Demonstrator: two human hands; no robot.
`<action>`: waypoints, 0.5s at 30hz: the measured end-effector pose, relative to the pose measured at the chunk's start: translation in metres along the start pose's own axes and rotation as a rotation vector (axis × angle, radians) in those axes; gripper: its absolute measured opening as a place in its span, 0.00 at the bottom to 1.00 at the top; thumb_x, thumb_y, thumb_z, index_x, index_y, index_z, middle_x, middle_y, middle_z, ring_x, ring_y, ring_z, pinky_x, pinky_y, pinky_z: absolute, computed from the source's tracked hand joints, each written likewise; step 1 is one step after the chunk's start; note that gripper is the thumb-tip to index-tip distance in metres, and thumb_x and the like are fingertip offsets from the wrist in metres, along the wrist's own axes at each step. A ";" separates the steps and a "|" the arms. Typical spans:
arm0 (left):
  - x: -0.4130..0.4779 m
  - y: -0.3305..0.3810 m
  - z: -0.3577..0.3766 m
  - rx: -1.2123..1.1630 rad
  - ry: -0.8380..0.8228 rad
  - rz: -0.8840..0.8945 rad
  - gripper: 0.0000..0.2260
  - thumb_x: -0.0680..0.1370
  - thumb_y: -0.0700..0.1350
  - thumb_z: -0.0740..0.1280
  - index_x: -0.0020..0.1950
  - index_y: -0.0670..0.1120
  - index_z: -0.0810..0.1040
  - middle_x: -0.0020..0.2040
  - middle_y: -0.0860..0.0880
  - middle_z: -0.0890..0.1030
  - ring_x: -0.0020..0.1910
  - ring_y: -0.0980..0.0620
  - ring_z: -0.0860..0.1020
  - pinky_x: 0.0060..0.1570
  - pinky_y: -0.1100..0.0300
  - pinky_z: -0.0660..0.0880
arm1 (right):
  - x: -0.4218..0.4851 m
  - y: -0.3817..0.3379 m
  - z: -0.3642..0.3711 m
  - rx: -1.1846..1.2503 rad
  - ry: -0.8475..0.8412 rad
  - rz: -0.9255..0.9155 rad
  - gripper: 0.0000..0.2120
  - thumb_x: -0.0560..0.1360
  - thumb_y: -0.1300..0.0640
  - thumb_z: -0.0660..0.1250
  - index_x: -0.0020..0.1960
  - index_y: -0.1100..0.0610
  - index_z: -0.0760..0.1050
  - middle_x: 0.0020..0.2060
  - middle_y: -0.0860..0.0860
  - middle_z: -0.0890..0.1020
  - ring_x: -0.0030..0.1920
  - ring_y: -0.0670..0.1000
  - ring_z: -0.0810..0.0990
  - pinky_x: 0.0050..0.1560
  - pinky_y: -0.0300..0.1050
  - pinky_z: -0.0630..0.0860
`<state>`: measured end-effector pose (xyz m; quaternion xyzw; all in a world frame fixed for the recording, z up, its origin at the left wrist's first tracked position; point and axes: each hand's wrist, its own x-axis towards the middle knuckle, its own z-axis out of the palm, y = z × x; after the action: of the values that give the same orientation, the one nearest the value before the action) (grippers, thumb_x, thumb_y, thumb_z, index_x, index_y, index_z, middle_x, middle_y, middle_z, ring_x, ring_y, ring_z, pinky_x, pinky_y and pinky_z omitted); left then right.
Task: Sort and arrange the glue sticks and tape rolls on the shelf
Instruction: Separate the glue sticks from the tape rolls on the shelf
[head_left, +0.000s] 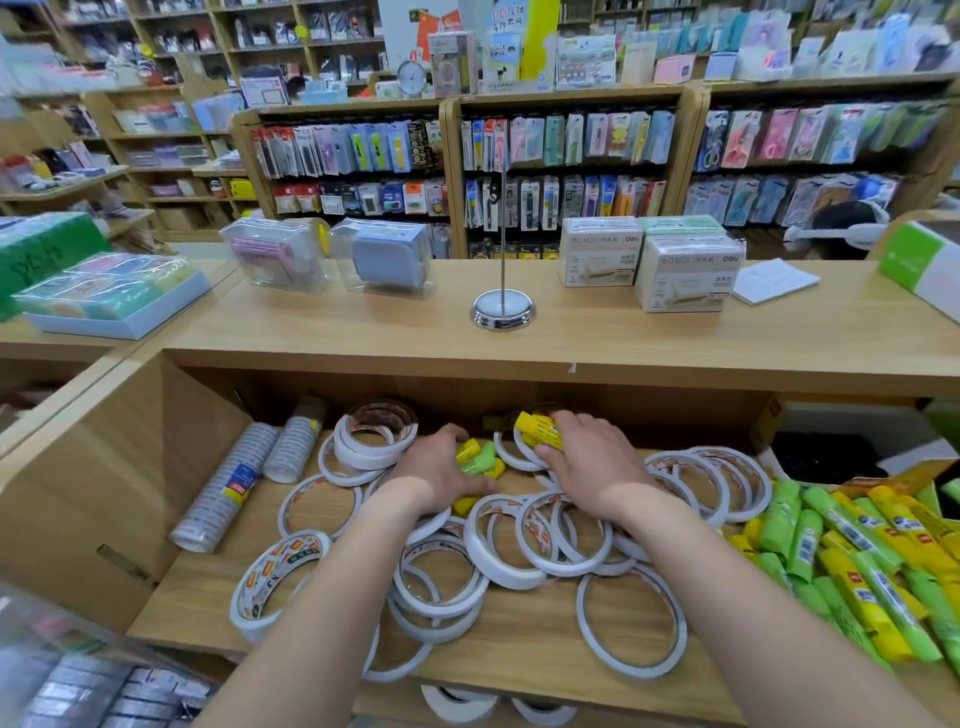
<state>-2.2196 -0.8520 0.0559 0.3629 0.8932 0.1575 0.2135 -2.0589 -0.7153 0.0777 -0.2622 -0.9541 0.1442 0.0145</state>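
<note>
Yellow glue stick (537, 430) held in my right grip (592, 462); my left grip (441, 467), I cannot tell; lift it clear of the tape rolls (479, 545)

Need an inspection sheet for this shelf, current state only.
Surface: wooden shelf, largely covered.
Job's things: tape rolls overlapping loosely in the middle; glue sticks heaped at right; loose glue sticks between the hands.
Clutter: wrapped tape stacks lying at left; sign stand and boxes on the counter above.
Grippers: left hand on the loose glue sticks, grip unclear; right hand grips a yellow glue stick.
Cables: nothing seen.
Surroundings: store racks of packaged stationery behind.
</note>
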 end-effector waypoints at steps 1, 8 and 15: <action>0.000 0.001 -0.001 0.019 -0.012 0.005 0.40 0.69 0.63 0.76 0.76 0.48 0.66 0.69 0.47 0.75 0.66 0.45 0.74 0.63 0.53 0.74 | 0.000 0.000 0.000 -0.001 -0.002 0.001 0.22 0.84 0.44 0.55 0.73 0.55 0.65 0.63 0.55 0.76 0.62 0.57 0.73 0.62 0.51 0.71; -0.002 0.003 -0.002 0.025 -0.024 -0.001 0.32 0.75 0.57 0.73 0.74 0.46 0.67 0.66 0.45 0.76 0.64 0.45 0.75 0.57 0.55 0.72 | 0.002 0.000 0.001 0.006 0.001 0.000 0.21 0.84 0.44 0.55 0.71 0.55 0.67 0.61 0.54 0.76 0.60 0.57 0.74 0.61 0.52 0.70; -0.004 0.003 -0.002 0.002 -0.034 0.033 0.29 0.76 0.56 0.73 0.73 0.46 0.69 0.64 0.46 0.78 0.62 0.46 0.76 0.56 0.56 0.72 | 0.000 -0.001 0.004 0.026 0.031 -0.009 0.21 0.84 0.44 0.55 0.71 0.55 0.67 0.59 0.53 0.77 0.60 0.56 0.74 0.61 0.51 0.70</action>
<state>-2.2163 -0.8534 0.0602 0.3803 0.8836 0.1537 0.2258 -2.0600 -0.7172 0.0745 -0.2598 -0.9530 0.1523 0.0333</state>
